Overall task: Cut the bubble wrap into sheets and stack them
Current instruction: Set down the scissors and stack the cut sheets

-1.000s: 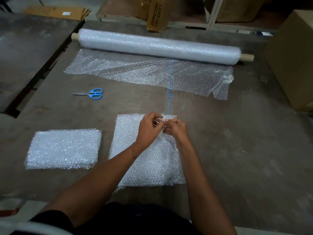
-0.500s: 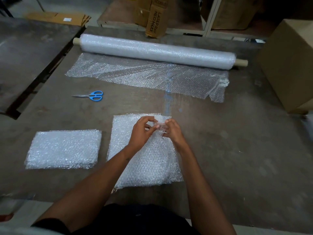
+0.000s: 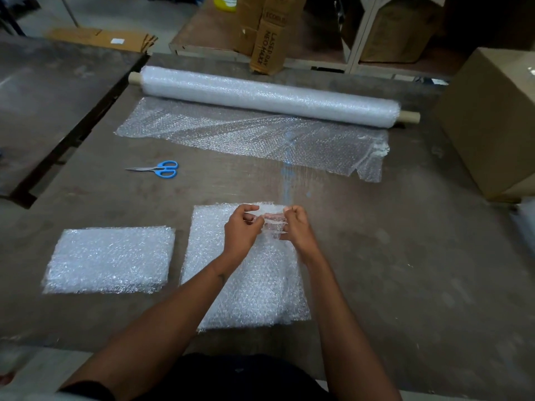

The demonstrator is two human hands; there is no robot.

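Observation:
A long bubble wrap roll (image 3: 269, 98) lies across the far side of the table, its loose end (image 3: 249, 134) spread flat toward me. In front of me lies a bubble wrap sheet (image 3: 254, 285), folded or layered. My left hand (image 3: 241, 233) and my right hand (image 3: 298, 228) both pinch its far edge, a short strip of wrap stretched between their fingers. A stack of cut sheets (image 3: 110, 260) rests to the left. Blue-handled scissors (image 3: 159, 169) lie shut on the table beyond that stack.
The dark wooden table (image 3: 405, 270) meets a second table (image 3: 52, 96) at the left, with a gap between them. A large cardboard box (image 3: 492, 120) stands at the right edge. More cartons (image 3: 267, 44) and shelving sit behind the roll.
My hands have drawn slightly apart at the sheet's far edge, stretching the wrap between them. The view has shifted a little; nothing else moved.

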